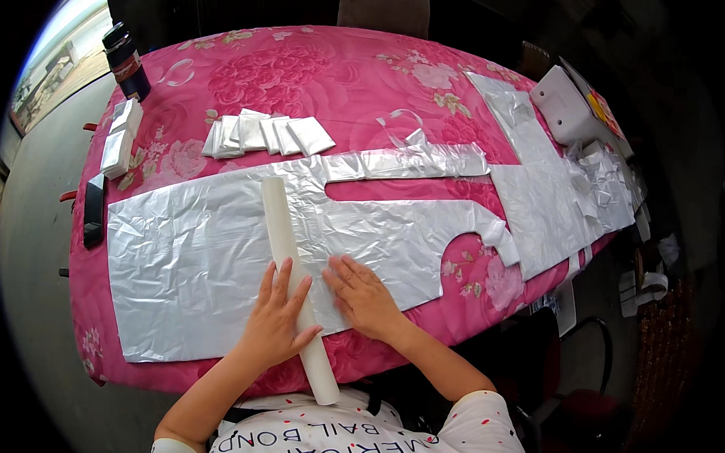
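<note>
A thin silvery-white plastic sheet (194,244), cut like a disposable apron with a long slot and a curved notch, lies spread across the table in front of me. Over it, pointing away from me, rests a white tube (279,216) whose near end overhangs the table edge by my shirt. My left hand (278,319) lies on the tube with its fingers stretched and spread. Just right of the tube, my right hand (361,298) presses flat on the plastic, its fingers extended and holding nothing.
Beyond the sheet sits a row of folded plastic packets (270,135). At the left edge are a packet stack (119,142), a black phone (94,209) and a dark bottle (127,62). More plastic sheets (539,209) and a white box (570,106) occupy the right end. A chair (588,402) stands below right.
</note>
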`<state>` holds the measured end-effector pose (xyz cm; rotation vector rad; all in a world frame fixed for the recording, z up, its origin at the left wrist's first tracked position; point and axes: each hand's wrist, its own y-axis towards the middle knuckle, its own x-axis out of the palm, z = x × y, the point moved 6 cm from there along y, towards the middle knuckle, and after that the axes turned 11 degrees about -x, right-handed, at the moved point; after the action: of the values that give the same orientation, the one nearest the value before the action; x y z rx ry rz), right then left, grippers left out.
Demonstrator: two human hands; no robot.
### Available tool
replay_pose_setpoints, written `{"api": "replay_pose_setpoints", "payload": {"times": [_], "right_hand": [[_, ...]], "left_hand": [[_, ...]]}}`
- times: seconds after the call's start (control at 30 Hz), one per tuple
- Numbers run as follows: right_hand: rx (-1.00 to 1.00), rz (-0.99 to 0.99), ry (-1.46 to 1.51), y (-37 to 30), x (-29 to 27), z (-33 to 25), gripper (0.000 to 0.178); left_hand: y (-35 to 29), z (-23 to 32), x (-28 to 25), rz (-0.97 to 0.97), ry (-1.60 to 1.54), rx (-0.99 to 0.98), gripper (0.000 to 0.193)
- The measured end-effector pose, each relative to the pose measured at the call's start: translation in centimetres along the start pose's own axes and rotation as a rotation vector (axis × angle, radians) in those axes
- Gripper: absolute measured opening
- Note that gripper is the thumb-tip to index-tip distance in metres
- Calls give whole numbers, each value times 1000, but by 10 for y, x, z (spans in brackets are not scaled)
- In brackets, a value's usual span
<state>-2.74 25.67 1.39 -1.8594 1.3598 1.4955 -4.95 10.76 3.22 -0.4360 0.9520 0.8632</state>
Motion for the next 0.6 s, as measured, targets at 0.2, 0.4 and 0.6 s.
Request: {"api": "replay_pose_setpoints", "payload": {"times": [0.2,0.4,0.6], "right_hand": [[331,176,-217,-50,-50,142,49],[637,326,-361,-118,-92,234,42],[650,416,-482,-130,-112,239,21]], "left_hand": [[21,29,16,50,16,-41,64],[27,39,20,58,6,-36,52],[27,42,18,90,81,-25,51]]}}
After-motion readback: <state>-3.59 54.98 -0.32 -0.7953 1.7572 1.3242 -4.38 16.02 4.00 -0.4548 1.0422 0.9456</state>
